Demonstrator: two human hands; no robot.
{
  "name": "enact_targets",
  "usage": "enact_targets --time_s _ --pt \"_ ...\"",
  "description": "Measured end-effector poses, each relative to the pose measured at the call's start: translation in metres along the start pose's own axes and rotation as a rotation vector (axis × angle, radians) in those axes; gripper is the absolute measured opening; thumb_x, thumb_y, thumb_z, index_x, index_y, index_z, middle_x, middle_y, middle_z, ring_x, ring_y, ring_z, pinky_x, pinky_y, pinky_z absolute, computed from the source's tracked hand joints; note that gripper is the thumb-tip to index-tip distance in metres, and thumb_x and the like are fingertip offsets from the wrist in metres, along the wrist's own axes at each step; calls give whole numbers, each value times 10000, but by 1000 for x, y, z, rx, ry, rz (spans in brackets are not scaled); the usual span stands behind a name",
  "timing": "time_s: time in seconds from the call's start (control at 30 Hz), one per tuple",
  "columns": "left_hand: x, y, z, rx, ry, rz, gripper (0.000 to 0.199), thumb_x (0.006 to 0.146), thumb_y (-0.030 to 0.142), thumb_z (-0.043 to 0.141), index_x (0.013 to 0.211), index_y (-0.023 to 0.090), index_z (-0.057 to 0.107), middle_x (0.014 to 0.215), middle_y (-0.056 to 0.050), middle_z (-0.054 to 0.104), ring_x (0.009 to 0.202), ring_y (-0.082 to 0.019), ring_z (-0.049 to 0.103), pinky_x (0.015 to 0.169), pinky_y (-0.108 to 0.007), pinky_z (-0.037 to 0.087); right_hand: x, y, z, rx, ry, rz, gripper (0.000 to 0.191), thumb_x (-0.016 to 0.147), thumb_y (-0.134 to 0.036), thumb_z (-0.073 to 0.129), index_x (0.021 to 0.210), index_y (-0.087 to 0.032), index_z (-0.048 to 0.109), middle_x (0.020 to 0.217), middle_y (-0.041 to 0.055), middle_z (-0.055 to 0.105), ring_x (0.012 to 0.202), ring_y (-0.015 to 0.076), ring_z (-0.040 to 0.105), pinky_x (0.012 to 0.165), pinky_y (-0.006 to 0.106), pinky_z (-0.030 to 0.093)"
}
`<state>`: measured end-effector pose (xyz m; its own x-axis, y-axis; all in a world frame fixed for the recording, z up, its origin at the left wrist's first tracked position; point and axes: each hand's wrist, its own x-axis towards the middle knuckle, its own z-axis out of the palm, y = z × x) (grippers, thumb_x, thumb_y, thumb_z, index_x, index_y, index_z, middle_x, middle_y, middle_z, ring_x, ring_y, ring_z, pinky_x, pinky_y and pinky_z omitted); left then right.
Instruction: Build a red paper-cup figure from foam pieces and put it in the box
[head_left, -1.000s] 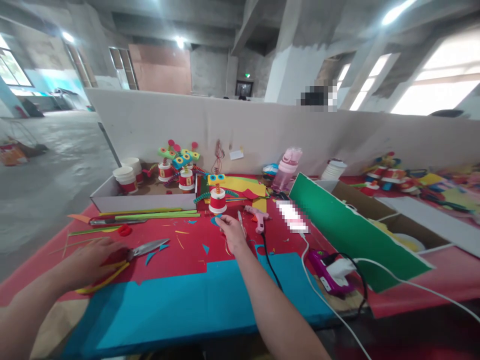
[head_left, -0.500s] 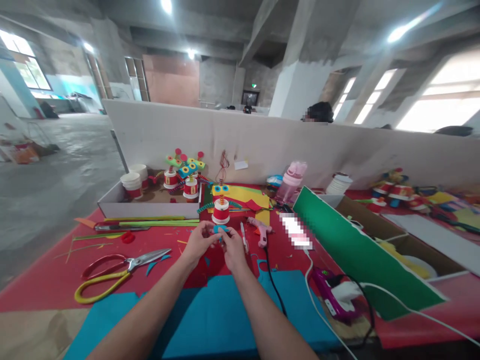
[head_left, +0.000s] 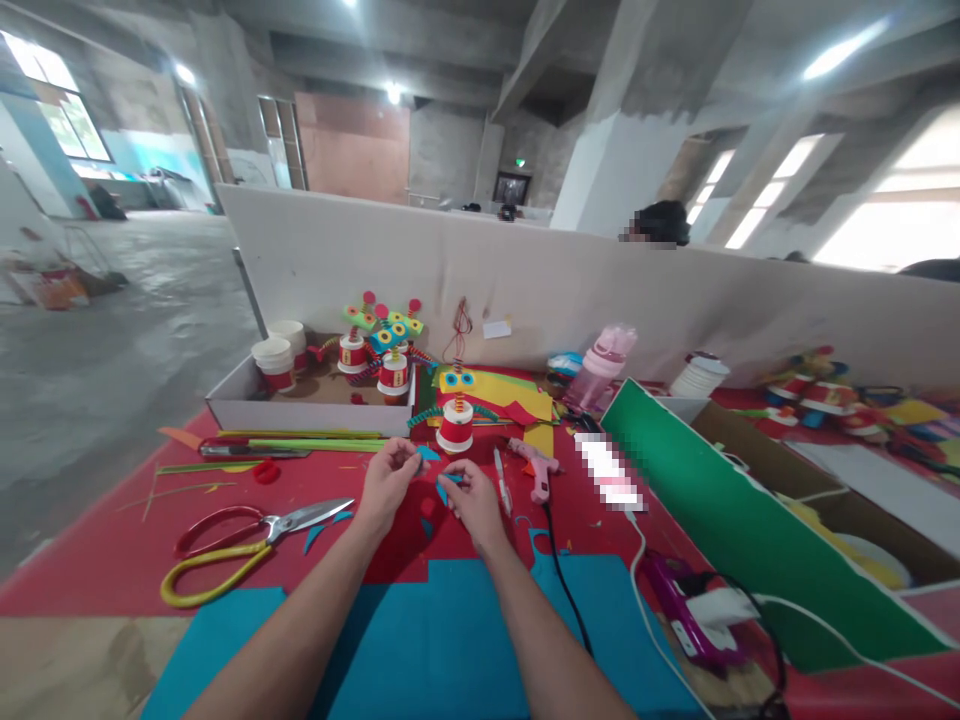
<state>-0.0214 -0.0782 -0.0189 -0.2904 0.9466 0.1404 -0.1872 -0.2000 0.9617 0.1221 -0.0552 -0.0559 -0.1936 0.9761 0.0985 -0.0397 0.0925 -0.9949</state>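
Two small blue pieces, a left one (head_left: 429,453) and a right one (head_left: 448,488), are held just above the table in front of the spring-armed cup figure (head_left: 455,428). The left hand (head_left: 388,482) has thumb and finger together on the left piece's edge; the right hand (head_left: 475,503) pinches the other, and the hands are slightly apart. Beneath them spreads a red table covering (head_left: 90,560) strewn with blue scraps, with a large blue sheet (head_left: 420,640) along the near edge. Scissors (head_left: 304,517) lie ajar to the left, a pink glue gun (head_left: 538,475) to the right. Beyond, more cup figures (head_left: 393,375) stand in a shallow white box (head_left: 315,415) against a pale partition (head_left: 360,250). Past that is a concrete room with a pillar (head_left: 600,180), ceiling lights and a bare grey floor (head_left: 165,300). The figures' cups carry yellow label patches, their writing too small to read.
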Motion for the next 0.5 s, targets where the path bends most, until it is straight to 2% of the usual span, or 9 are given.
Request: enact_targets --time_s 0.1,0.2,0.27,0.37,0.5 --pt "1 3 -7 155 -69 64 154 707 298 676 756 185 583 641 34 595 618 -114 554 622 -227 431 -2 -5 -1 -234 4 -174 253 791 -439 667 870 -199 670 854 40 692 713 164 607 672 276 482" --pt "0 3 -9 316 -212 118 87 731 259 636 748 175 620 681 13 610 641 -122 542 628 -235 426 -5 -12 -1 -223 22 -234 313 862 -448 584 1056 -210 647 1044 73 690 851 186 635 759 295 501" --pt "-2 1 -8 369 -271 147 51 732 223 615 744 175 627 681 8 614 654 -129 548 639 -241 429 -6 -14 0 -160 -49 -203 299 866 -445 578 1035 -206 639 948 59 699 773 176 643 700 285 513" --pt "-2 -3 -7 373 -266 158 46 739 215 609 730 175 629 675 4 622 659 -133 558 645 -244 433 -5 -13 0 -71 -103 -140 254 833 -453 611 852 -200 625 681 4 643 614 161 620 589 270 508" --pt "-3 -6 -4 284 -241 104 141 740 306 660 758 167 646 680 -5 637 644 -135 567 629 -248 450 -4 -12 3 89 -80 -56 263 758 -446 681 794 -196 606 663 -9 638 601 152 622 594 270 522"
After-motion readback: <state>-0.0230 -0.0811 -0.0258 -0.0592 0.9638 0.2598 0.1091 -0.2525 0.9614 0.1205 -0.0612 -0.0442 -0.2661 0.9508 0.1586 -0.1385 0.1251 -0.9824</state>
